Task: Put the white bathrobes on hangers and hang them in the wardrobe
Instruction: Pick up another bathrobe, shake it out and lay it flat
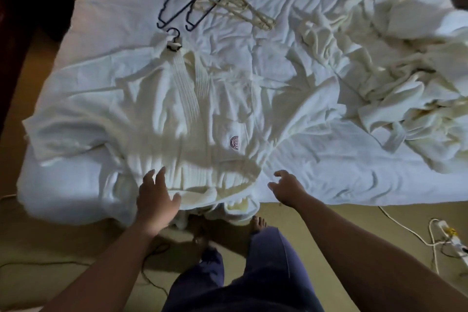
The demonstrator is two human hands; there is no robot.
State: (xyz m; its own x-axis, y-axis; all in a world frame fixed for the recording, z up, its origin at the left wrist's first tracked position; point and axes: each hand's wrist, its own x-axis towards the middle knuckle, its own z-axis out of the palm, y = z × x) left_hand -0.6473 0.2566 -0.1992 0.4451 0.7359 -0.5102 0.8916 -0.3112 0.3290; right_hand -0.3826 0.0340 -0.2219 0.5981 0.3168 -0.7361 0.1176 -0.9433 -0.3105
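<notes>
White towelling bathrobe lies spread flat on the white-sheeted bed. A dark plastic hanger sits in its collar with only the hook showing, so I judge it is ready to lift in one piece. My left hand lies open, fingers spread, on the hem as if to smooth it, while my right hand hovers just beside the hem, fingers loosely bent, holding nothing.
</notes>
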